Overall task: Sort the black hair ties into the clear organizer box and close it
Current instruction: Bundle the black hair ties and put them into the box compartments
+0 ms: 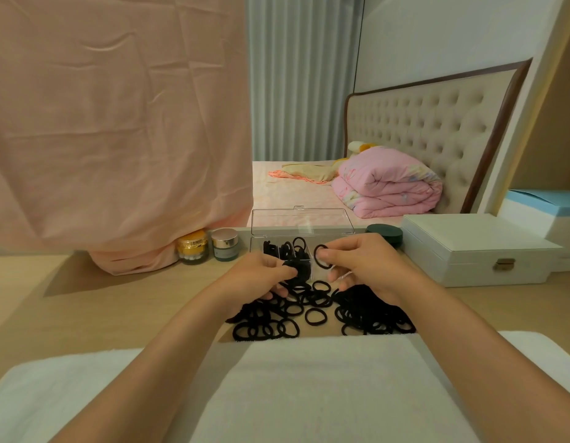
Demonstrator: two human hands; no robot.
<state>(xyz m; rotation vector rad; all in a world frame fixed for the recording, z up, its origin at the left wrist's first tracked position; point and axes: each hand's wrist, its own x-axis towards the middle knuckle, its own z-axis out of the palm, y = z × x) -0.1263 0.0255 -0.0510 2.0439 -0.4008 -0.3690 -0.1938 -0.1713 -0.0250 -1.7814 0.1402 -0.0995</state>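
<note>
Observed: clear organizer box (pixel 257 248) mid-worktop (pixel 117 298), lid (pixel 303 222) standing open at the back, some black ties (pixel 288 247) in its compartments. At the right hand (pixel 366 263) the grip is narrow, thumb and forefinger pinching a single hair tie (pixel 316 255) over the box's right end; the left hand (pixel 255 276) grip curls round a clump of ties (pixel 293 271) at the box's front edge. A loose pile of hair ties (pixel 312 310) lies on the worktop just in front of the box, partly under both hands
</note>
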